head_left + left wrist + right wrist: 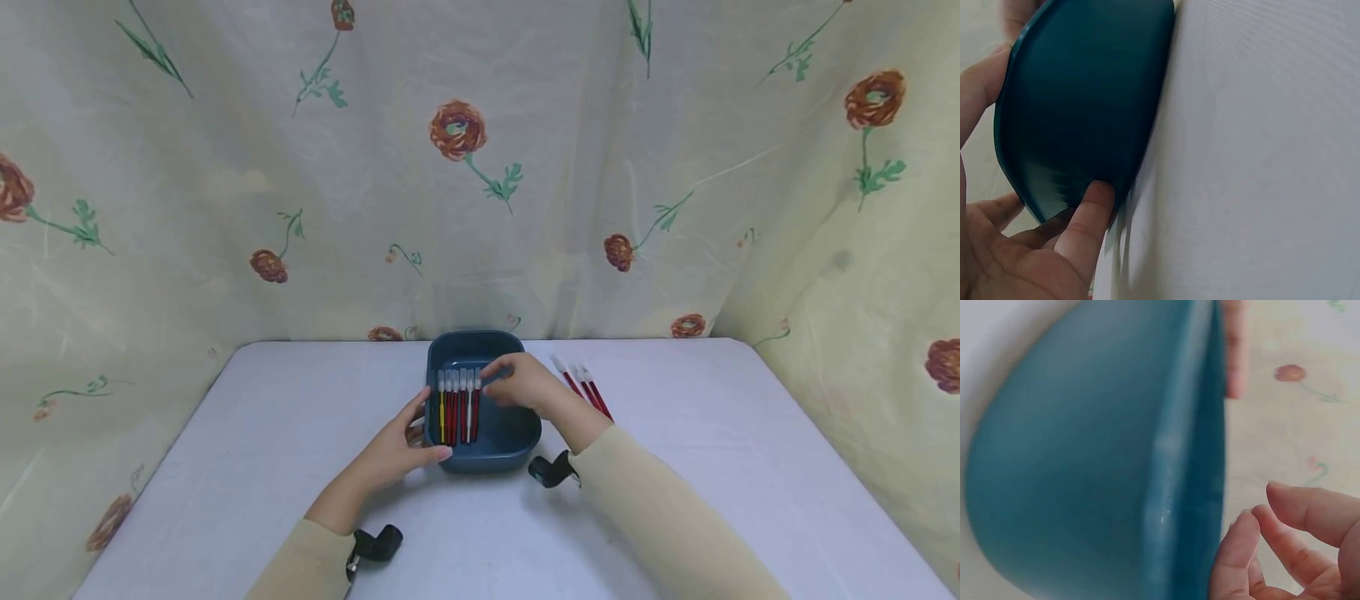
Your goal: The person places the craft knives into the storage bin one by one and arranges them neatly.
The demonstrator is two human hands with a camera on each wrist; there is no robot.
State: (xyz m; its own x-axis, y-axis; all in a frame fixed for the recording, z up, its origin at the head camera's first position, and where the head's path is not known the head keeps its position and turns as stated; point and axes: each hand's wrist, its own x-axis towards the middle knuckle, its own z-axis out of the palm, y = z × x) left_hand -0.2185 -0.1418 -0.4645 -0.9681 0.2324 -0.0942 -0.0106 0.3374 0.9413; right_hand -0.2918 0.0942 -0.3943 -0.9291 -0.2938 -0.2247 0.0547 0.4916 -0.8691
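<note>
A dark blue plastic tub [506, 450] stands on the table. My left hand [397, 446] grips its near left corner, thumb at the rim and fingers against the outer wall [1085, 112]. Inside, along the left side, several slim pen-like sticks with pale caps [460, 408] lie in a row; most are red, the leftmost is yellow and one is whitish. Over the tub's right rim reaches my right hand [525, 383], its bent fingertips beside the cap of the rightmost stick. In the right wrist view nothing shows between the right thumb and fingers [1235, 547].
Right of the tub, partly behind the right forearm, lie several more red sticks with pale caps [588, 387]. A white cloth covers the table [300, 417]. A flowered curtain [525, 275] hangs behind it. Each wrist carries a small black camera [551, 471].
</note>
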